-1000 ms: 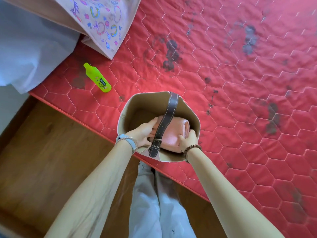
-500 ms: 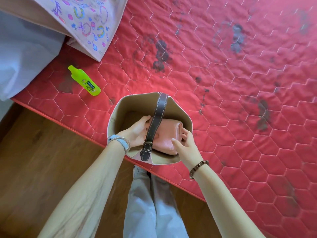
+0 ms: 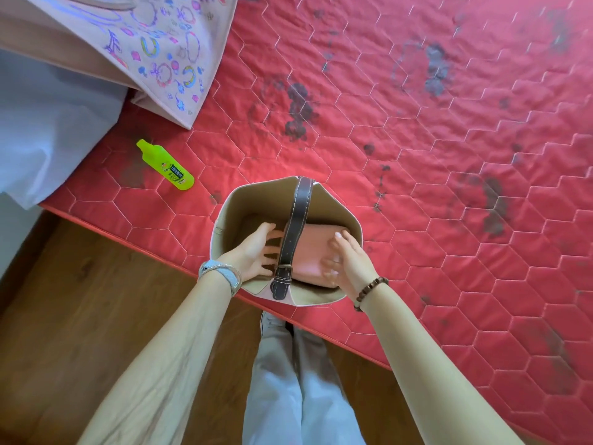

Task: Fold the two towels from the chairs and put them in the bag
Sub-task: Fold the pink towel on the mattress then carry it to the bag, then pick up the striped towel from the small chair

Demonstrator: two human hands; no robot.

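A beige bucket bag (image 3: 333, 200) with a dark brown leather strap (image 3: 296, 239) across its mouth stands at the near edge of the red quilted mattress (image 3: 417, 139). A folded pink towel (image 3: 313, 255) lies inside it. My left hand (image 3: 256, 252) reaches into the bag left of the strap, fingers spread against the towel's side. Over the bag's right rim, my right hand (image 3: 349, 261) is held with fingers apart, fingertips at the towel. Neither hand grips it. I see only this one towel.
A neon green bottle (image 3: 167, 165) lies on the mattress to the left. A printed tote bag (image 3: 154, 53) and white cloth (image 3: 48, 123) sit at the far left. Wooden floor (image 3: 80, 316) lies below the mattress edge.
Both hands let go of the pink towel, which now sits lower in the bag. The right hand has opened and lifted back toward the rim.
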